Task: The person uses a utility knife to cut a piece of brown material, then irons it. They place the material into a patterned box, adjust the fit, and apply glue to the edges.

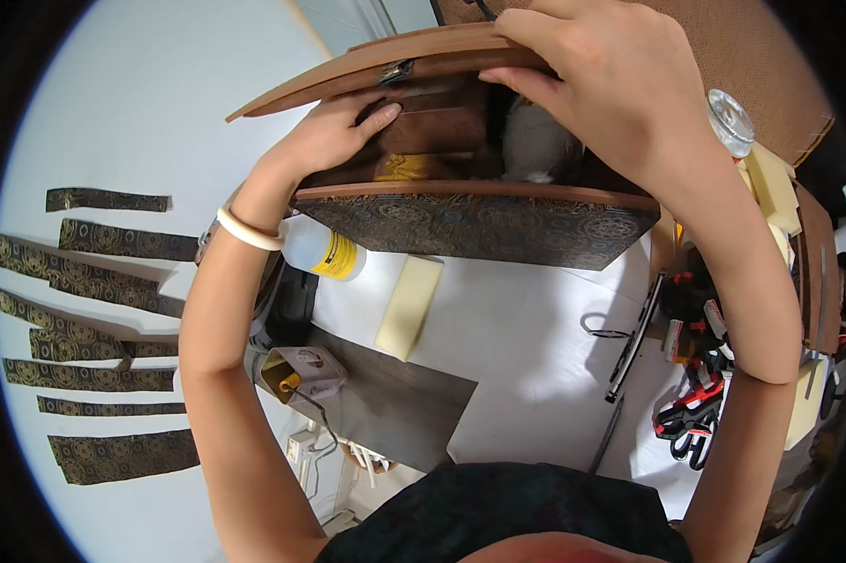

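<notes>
A wooden box stands before me, its front panel (479, 225) covered in dark patterned fabric. Its wooden lid (310, 86), with a small metal clasp (396, 71), is raised. My right hand (620, 84) grips the lid's edge, thumb underneath and fingers on top. My left hand (334, 136), a pale bangle (249, 230) on its wrist, reaches under the lid at the box's left side. Its thumb is stretched out, and the other fingers are partly hidden. Inside lie a brown piece (442, 122), yellow cloth (409, 167) and a greyish-white bundle (535, 145).
A bottle with a yellow label (336, 253) and a pale foam block (410, 308) are on the white work surface (526, 347). A tin (315, 371) stands nearer left. Several patterned fabric strips (113, 239) hang at left. Red-and-black clamps (695, 413) and a glass jar (731, 122) are at right.
</notes>
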`<action>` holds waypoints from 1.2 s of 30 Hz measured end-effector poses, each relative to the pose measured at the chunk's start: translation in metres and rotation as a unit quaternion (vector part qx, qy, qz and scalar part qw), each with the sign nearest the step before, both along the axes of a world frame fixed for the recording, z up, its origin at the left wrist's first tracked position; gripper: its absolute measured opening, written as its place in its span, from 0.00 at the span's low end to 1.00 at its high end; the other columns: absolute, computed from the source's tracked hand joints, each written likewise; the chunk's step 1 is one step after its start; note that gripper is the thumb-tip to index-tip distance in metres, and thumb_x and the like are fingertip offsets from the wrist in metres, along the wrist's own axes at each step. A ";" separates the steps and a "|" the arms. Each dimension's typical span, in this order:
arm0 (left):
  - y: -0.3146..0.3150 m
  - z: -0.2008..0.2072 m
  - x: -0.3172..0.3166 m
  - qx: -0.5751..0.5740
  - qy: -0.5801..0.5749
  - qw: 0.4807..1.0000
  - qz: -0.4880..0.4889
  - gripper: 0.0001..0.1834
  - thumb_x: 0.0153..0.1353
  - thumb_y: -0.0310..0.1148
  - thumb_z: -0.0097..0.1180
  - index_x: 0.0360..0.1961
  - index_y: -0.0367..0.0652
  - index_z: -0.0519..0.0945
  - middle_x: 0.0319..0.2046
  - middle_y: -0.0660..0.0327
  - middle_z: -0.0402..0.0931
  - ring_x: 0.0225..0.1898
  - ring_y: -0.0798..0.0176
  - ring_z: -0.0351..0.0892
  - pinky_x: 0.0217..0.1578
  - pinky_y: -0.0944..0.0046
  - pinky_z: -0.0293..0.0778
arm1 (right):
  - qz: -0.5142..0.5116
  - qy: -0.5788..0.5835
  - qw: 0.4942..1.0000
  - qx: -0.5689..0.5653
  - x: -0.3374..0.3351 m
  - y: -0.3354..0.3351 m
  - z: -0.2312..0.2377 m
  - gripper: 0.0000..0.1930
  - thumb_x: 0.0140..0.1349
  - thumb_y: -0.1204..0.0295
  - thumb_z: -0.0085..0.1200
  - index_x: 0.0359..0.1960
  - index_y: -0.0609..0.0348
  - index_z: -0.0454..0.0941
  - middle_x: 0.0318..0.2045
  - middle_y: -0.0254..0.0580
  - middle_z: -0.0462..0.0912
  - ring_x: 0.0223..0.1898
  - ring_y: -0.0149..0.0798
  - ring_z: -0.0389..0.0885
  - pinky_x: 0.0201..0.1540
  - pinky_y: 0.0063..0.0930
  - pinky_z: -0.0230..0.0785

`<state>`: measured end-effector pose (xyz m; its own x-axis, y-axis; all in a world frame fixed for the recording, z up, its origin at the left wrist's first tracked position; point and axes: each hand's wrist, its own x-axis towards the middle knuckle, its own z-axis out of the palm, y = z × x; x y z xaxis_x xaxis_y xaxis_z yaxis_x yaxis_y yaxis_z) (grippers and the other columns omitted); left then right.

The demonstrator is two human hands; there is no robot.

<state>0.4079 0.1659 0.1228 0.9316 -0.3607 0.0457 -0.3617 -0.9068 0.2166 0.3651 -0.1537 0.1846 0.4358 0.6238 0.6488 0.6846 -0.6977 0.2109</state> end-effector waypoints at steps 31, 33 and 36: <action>0.013 -0.036 0.017 -0.085 -0.166 0.978 -0.097 0.22 0.71 0.45 0.62 0.55 0.37 0.84 0.50 0.46 0.82 0.51 0.42 0.82 0.55 0.50 0.78 | -0.060 -0.043 0.996 -0.046 0.024 0.008 0.063 0.24 0.62 0.47 0.64 0.31 0.57 0.79 0.27 0.52 0.85 0.33 0.59 0.85 0.37 0.51 0.77; 0.011 -0.033 0.018 -0.091 -0.130 0.984 -0.082 0.22 0.71 0.43 0.62 0.57 0.37 0.83 0.53 0.45 0.81 0.55 0.41 0.80 0.57 0.51 0.76 | -0.061 -0.045 0.996 -0.046 0.024 0.007 0.062 0.24 0.62 0.47 0.64 0.31 0.58 0.79 0.27 0.52 0.85 0.33 0.59 0.85 0.37 0.51 0.77; 0.009 -0.025 0.021 -0.090 -0.102 0.988 -0.073 0.23 0.71 0.44 0.63 0.57 0.37 0.82 0.53 0.46 0.80 0.56 0.40 0.79 0.58 0.51 0.74 | -0.044 -0.057 0.996 -0.043 0.027 0.005 0.060 0.23 0.62 0.48 0.65 0.30 0.58 0.79 0.27 0.53 0.85 0.33 0.59 0.85 0.37 0.51 0.77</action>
